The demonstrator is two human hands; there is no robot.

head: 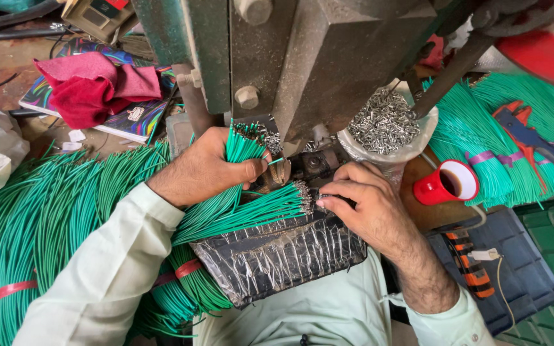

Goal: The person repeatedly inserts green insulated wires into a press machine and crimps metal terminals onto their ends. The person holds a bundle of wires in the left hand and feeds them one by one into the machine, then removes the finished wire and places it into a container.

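Left hand grips a bunch of green wires upright at the press. Right hand fingers pinch one wire end at the die. Some ends fitted; large bundles lie untouched.

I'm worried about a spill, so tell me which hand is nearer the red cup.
Right. The right hand rests at the press, just left of the red cup in the picture; the left hand, gripping green wires, is farther left.

Right hand fingertips hide the held part (too small).
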